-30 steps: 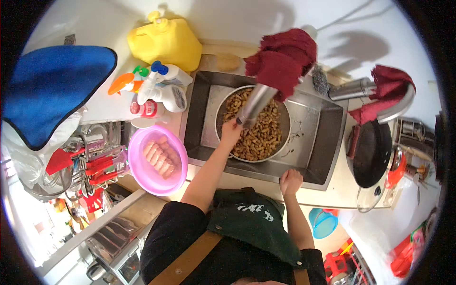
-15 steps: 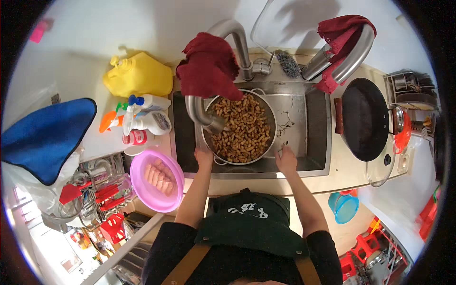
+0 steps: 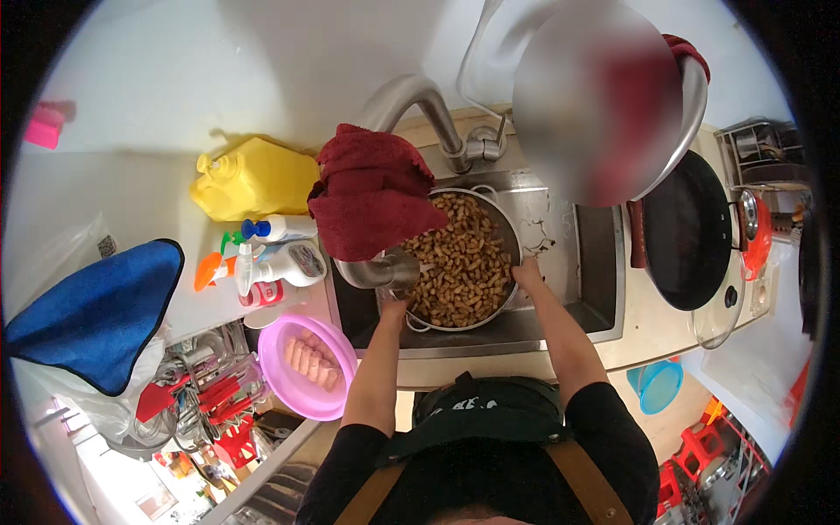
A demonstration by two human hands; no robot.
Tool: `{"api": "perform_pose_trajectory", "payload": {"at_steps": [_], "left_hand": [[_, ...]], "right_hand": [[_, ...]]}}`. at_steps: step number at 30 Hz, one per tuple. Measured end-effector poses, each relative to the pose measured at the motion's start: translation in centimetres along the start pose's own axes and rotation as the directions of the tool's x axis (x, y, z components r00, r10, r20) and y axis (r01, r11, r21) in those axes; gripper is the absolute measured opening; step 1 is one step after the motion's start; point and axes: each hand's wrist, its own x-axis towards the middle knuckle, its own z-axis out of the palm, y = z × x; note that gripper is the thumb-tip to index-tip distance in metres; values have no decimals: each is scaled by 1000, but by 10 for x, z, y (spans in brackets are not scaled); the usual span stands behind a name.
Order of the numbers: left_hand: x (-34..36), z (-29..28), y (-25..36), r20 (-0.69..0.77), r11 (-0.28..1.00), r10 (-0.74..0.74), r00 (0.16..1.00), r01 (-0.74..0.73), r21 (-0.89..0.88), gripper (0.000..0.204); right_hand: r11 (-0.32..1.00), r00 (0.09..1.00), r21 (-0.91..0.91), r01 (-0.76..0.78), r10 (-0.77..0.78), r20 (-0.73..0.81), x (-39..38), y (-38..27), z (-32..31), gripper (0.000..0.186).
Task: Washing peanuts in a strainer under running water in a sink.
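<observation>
Round pot [image 3: 507, 234], full of small brown pieces [image 3: 464, 262], in sink [image 3: 564, 276] between both sets of fingers. Right fingers [image 3: 526, 270] bent at its right rim; how tightly closed, cannot tell. Left fingers [image 3: 394, 304] at lower-left rim, partly behind faucet [image 3: 437, 118]; opening and hold unclear. Red cloth [image 3: 372, 192] beyond left fingers; pink basin [image 3: 276, 385] to their left. Black pan [image 3: 687, 232] right of right fingers.

The tap [image 3: 442, 122] and cloth [image 3: 372, 192] overhang the left of the pot [image 3: 507, 238], barring reach from above there. Room lies between pot and right wall of the sink [image 3: 599, 280], narrowed by the right hand [image 3: 527, 276]. Bottles [image 3: 299, 264] crowd the left.
</observation>
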Motion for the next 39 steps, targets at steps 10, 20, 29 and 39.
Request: {"api": "perform_pose_trajectory", "payload": {"at_steps": [10,20,29,39], "left_hand": [[-69,-50,85,130,992,66,989,-79,95,8],[-105,-58,89,59,965,251,966,-255,59,14],[-118,-63,88,60,977,215,975,-215,-15,11],[-69,-58,71,205,998,56,977,-63,28,12]], "right_hand": [[971,1000,238,3,-3,-2,-107,-34,-20,16],[972,955,31,232,-222,-199,-114,-24,-16,19],[953,934,-103,286,-301,-193,-141,-45,-37,24],[988,996,148,38,-26,-83,-97,-22,-15,20]]}}
